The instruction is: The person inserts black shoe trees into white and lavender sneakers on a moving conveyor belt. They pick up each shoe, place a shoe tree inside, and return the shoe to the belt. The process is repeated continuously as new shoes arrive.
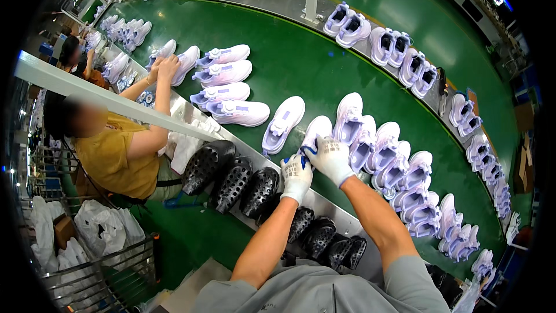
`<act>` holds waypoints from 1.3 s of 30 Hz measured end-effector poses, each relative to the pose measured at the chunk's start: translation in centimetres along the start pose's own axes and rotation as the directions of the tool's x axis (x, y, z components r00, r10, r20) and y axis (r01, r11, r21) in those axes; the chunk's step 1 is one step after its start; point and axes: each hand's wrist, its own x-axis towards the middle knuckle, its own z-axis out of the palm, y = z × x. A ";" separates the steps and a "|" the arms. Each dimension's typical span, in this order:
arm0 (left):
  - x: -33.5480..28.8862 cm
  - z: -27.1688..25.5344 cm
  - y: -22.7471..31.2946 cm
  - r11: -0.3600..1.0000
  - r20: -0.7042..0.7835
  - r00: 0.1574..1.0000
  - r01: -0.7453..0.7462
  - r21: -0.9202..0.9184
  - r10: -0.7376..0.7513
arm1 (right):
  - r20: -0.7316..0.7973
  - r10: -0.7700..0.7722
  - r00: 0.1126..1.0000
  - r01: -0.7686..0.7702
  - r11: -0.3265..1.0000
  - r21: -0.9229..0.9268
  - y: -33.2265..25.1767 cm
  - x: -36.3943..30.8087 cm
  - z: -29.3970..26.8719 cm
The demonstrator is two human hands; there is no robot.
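Note:
A white and lavender sneaker (317, 128) lies on the green belt just beyond my hands, its toe pointing away from me. My right hand (331, 159), in a white work glove with blue fingertips, is closed on the shoe's collar area. My left hand (296, 177), gloved the same way, has its fingers curled at the heel end. Both hands hide most of the shoe's rear half. To the left of it lies a single sneaker (284, 126), and on the right another sneaker (348, 117) stands close to my right hand.
Black perforated shoe forms (259, 192) line a metal ledge before me. More sneakers (421, 211) crowd the belt on the right; several (227, 74) lie further left. A co-worker (119, 145) sits at left, handling a shoe. A wire cart (104, 266) with white bags stands lower left.

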 end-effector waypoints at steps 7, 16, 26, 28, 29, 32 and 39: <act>0.0 1.1 -1.5 0.999 -0.053 0.998 -0.028 -0.026 0.027 | -0.177 -0.180 0.968 0.215 0.955 0.205 2.4 -1.2 2.7; 0.5 0.8 -1.4 0.999 -0.075 0.997 -0.003 0.043 0.007 | -0.033 -0.004 0.999 0.004 1.000 0.024 -1.7 0.7 1.2; 0.6 1.3 -1.0 0.998 -0.230 0.972 0.053 -0.015 -0.055 | 0.011 -0.041 0.999 0.039 0.994 0.100 -1.5 1.8 0.5; 0.5 0.2 -0.2 0.997 -0.154 0.985 0.072 -0.023 -0.075 | -0.033 -0.010 0.999 0.017 0.977 0.213 -1.1 2.5 1.4; 0.6 -0.3 0.1 0.996 -0.117 0.989 0.083 -0.025 -0.085 | 0.011 0.004 1.000 -0.007 0.972 0.236 -0.9 3.1 1.5; 0.8 -0.1 -0.4 0.996 -0.128 0.988 0.083 -0.011 -0.084 | 0.114 0.029 0.993 -0.062 0.954 0.295 -1.1 3.9 0.5; 0.9 -0.2 -0.4 0.997 -0.169 0.982 0.081 0.002 -0.079 | -0.039 -0.071 0.997 0.079 0.959 0.271 -0.4 2.2 1.1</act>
